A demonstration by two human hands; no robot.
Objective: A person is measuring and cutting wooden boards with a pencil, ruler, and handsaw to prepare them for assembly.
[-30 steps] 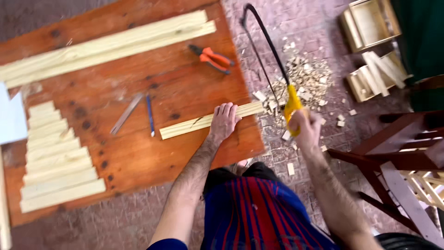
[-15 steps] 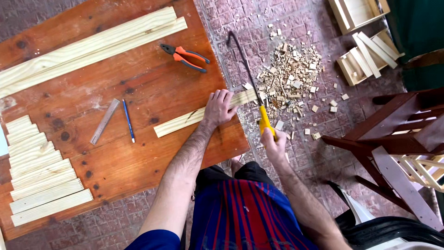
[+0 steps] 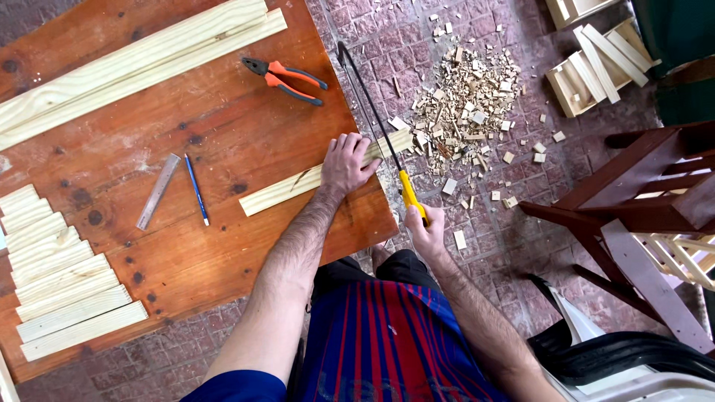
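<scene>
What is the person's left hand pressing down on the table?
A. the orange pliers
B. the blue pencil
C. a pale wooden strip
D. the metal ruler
C: the left hand lies flat on the wooden strip, while the right hand grips the yellow-handled saw across it.

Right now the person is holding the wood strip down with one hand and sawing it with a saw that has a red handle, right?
Almost. The saw's handle is yellow, not red, as the head view shows. The rest holds: the left hand presses the wood strip onto the table while the right hand grips the saw. The red handles belong to the pliers lying farther up the table.
</scene>
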